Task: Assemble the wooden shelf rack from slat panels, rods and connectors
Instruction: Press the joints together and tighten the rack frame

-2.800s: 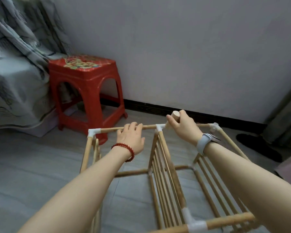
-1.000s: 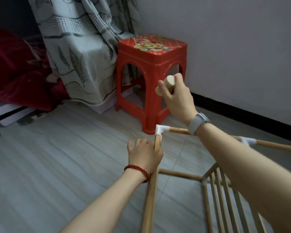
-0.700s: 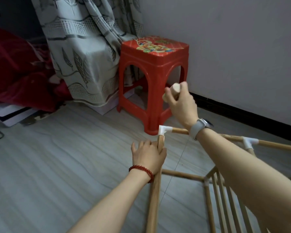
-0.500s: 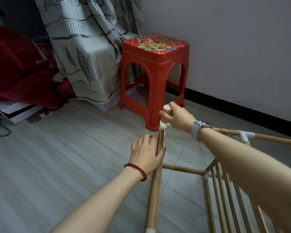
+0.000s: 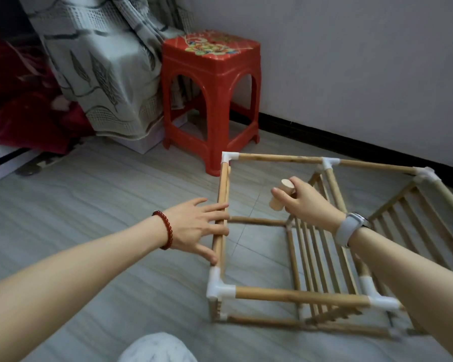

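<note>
While the rack [image 5: 311, 231] stands on the floor near a red stool [image 5: 211, 82], only the head view is offered. A short wooden block [image 5: 281, 195] is gripped in the right hand [image 5: 307, 202], held above the open top and well apart from every white corner joint [image 5: 229, 156]. The left hand [image 5: 196, 227] is laid with spread, fairly straight fingers on the left rod [image 5: 221, 205], whose long axis runs away from the person. The left hand is judged nearer that rod. The rack's lower right corner is hidden by the right forearm.
</note>
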A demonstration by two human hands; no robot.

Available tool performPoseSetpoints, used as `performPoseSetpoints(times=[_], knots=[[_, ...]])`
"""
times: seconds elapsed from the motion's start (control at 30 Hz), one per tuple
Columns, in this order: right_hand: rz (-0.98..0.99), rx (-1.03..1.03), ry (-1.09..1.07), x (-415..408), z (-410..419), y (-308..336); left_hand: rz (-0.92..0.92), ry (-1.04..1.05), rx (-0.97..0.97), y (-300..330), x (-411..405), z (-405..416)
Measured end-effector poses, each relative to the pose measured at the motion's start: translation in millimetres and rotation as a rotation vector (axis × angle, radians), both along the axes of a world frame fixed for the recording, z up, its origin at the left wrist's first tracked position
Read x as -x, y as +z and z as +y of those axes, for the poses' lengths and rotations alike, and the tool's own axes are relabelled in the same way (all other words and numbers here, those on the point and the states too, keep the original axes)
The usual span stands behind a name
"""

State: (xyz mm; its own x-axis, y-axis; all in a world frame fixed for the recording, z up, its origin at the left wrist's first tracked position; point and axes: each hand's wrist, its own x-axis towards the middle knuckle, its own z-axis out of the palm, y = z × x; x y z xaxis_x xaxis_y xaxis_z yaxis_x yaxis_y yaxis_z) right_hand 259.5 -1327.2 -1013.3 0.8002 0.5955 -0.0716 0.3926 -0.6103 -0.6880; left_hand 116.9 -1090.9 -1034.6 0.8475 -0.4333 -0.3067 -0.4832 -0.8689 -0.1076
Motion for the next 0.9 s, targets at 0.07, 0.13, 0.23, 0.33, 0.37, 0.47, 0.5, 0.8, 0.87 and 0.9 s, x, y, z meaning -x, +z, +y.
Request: performPoseSetpoints(times=[0.07, 0.13, 0.23, 0.33, 0.37, 0.47, 0.5, 0.8, 0.87, 0.9], knots=[[-0.018, 0.002, -0.031, 8.0, -18.2, 1.9, -0.05, -0.022, -0.033, 0.8, 0.8, -3.1], [-0.037, 0.001, -0.053, 17.5, -35.7, 5.1, -0.098, -0.042, -0.065, 0.3, 5.0, -6.8], [-0.048, 0.013, -0.09, 25.5, -56.2, 10.6, -0.152, -0.022, -0.054, -3.2, 14.3, -18.2], [-0.084, 0.031, -0.12, 31.7, -70.0, 23.8, -0.207, 0.031, -0.015, -5.5, 24.1, -46.7], [-0.092, 0.049, -0.125, 32.6, -72.3, 27.7, -0.212, 0.058, -0.009, -6.2, 24.6, -58.0], [-0.104, 0.114, -0.156, 38.6, -90.0, 37.2, -0.255, 0.148, 0.007, -11.3, 18.2, -103.5], [-0.1, 0.122, -0.17, 42.1, -99.9, 40.6, -0.266, 0.183, 0.034, -12.6, 13.1, -122.3], [-0.212, 0.368, -0.248, 59.9, -230.0, 51.8, -0.243, 0.328, 0.332, -28.2, -36.9, -288.2], [-0.445, 0.401, -0.322, 50.7, -253.3, 70.8, -0.253, 0.291, 0.329, -28.5, -48.6, -306.5], [-0.571, 0.275, -0.391, 47.2, -256.1, 79.5, -0.264, 0.285, 0.316, -28.7, -51.6, -308.3]])
